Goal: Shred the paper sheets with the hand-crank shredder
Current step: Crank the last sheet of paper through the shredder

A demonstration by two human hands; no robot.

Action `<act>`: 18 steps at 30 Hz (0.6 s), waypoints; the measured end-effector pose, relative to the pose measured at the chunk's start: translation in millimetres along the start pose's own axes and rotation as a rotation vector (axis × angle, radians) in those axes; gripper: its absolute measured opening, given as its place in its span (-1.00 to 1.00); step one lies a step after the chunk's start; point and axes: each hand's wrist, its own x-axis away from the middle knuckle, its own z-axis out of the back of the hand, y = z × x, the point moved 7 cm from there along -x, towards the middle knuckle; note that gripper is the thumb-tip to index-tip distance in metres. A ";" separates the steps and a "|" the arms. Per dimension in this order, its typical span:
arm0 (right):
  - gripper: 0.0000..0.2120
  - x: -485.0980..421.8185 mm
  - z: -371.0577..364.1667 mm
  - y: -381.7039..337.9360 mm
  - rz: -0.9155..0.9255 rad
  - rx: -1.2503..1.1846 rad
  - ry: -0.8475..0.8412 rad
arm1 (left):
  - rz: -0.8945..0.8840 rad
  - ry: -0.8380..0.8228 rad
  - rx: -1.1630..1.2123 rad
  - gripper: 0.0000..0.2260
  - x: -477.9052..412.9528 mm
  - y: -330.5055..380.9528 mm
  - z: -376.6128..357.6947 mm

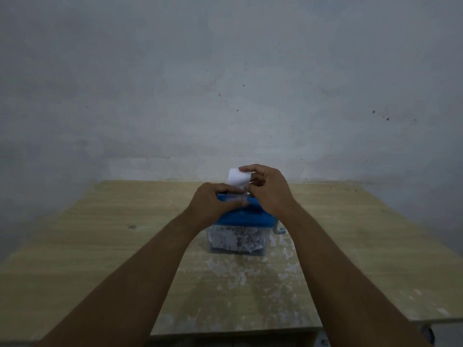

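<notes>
Paper feeding is the step in hand, as we judge it. The hand-crank shredder (236,231) stands near the middle of the wooden table (100,234), its blue lid (253,216) seated on a clear bin (261,246) that is well filled with shreds (225,240). We hold one paper sheet (237,181) upright over the lid, with its lower edge at the feed slot. The slot itself is hidden by the fingers, so we cannot tell whether the cutters have taken the edge. The left hand (213,201) lies on the lid and pinches the lower part of the sheet between thumb and fingertips. The right hand (271,190) pinches the upper edge, which curls slightly, with its fingers bent round the paper. Neither hand is on the crank (280,231), which projects from the right side of the shredder, just below the right wrist. The next move, in our judgement, calls for seating the edge squarely in the slot, then freeing the right hand to take the crank while the left hand steadies the sheet and the lid. Hold the sheet straight, because a skewed entry is likely to crease and jam. The bin may need emptying soon.
</notes>
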 end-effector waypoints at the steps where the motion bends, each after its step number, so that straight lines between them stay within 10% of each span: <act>1: -0.51 1.7 1.0 2.3 -0.001 0.010 0.006 | 0.002 0.015 0.003 -0.67 1.3 -1.8 -1.1; 8: -0.76 49.5 28.0 56.8 -0.249 0.198 0.330 | 0.025 0.089 -0.048 -0.57 6.9 -10.6 -2.3; 12: -0.77 96.5 19.6 108.2 -0.512 0.243 0.219 | 0.038 0.097 -0.042 -0.60 8.1 -12.0 -2.7; 18: -0.69 121.0 27.9 96.3 -0.459 0.142 0.335 | 0.048 0.109 -0.001 -0.70 8.9 -12.9 -5.2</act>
